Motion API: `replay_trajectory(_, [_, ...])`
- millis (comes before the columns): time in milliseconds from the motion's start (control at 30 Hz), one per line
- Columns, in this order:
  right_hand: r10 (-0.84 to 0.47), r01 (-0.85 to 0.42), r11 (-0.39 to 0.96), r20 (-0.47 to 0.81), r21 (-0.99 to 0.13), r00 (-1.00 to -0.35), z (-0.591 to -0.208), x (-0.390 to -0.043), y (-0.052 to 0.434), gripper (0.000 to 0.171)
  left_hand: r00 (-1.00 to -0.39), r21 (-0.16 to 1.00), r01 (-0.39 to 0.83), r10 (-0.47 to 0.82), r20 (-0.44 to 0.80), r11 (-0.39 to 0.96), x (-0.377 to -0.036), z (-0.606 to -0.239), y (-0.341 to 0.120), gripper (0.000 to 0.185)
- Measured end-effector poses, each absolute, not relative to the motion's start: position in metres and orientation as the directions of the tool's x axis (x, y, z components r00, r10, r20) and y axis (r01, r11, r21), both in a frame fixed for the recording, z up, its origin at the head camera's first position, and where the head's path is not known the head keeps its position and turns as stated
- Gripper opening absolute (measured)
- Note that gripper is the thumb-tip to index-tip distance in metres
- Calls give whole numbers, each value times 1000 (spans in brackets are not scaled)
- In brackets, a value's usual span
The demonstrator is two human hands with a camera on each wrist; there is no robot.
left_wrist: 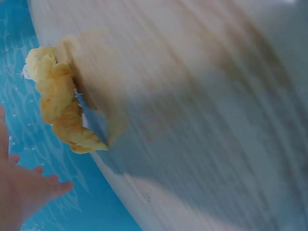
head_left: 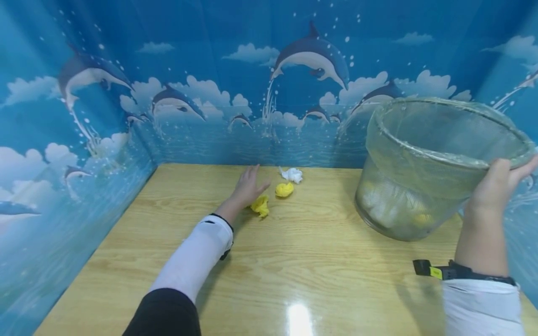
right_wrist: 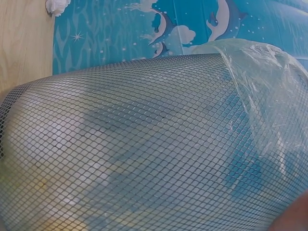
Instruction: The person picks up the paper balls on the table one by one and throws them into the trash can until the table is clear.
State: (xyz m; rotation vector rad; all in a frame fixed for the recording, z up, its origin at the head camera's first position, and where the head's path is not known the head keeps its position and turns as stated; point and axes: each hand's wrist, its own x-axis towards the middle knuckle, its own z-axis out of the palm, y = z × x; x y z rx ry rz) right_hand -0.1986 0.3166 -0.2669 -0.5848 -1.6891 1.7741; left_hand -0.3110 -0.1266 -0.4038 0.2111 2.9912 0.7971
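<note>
My left hand (head_left: 248, 186) reaches over the table with its fingers spread, holding nothing. Close beside it lies a crumpled yellow paper ball (head_left: 260, 206); whether they touch I cannot tell. A second yellow ball (head_left: 284, 189) and a crumpled white one (head_left: 292, 175) lie just to the right. In the left wrist view, yellow paper (left_wrist: 60, 101) sits apart from the fingers (left_wrist: 33, 192). At the right, my right hand (head_left: 498, 182) grips the rim of a wire-mesh wastebasket (head_left: 395, 205), which is tilted. Its plastic liner (right_wrist: 262, 91) folds over the rim; white and yellow scraps show through the mesh.
The wooden table (head_left: 269, 266) ends at a blue curtain (head_left: 189, 135) printed with dolphins, which runs along the back and both sides. A strap with a black and yellow tab (head_left: 435, 270) circles the right wrist.
</note>
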Motion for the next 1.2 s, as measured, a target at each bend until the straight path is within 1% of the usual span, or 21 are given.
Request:
replay_trajectory(67, [693, -123, -5, 85, -992, -715, -266, -198, 316, 66, -988, 491, 127, 154, -14, 862, -310, -406, -128, 79])
replay_trajectory(300, [698, -89, -10, 57, -996, -714, -266, -197, 314, 66, -962, 477, 169, 250, -111, 862, -302, -410, -136, 83])
replay_trajectory(533, [695, -130, -6, 89, -992, -714, -265, -199, 313, 66, -935, 483, 190, 307, -176, 855, -306, -416, -142, 89])
replay_trajectory(633, [692, -137, -6, 95, -991, -716, -264, -198, 312, 66, -925, 486, 181, 316, -212, 855, -306, -418, -141, 92])
replay_trajectory(800, [691, -138, -16, 89, -990, -717, -263, -197, 312, 66, -911, 484, 189, 336, -238, 854, -304, -418, -139, 92])
replay_trajectory(1033, [687, -157, -25, 97, -987, -720, -263, -197, 312, 67, -879, 446, 266, 405, -252, 854, -304, -420, -137, 87])
replay_trajectory(1200, [689, -141, -21, 88, -990, -719, -262, -196, 312, 67, -856, 430, 288, 431, -286, 856, -302, -421, -138, 89])
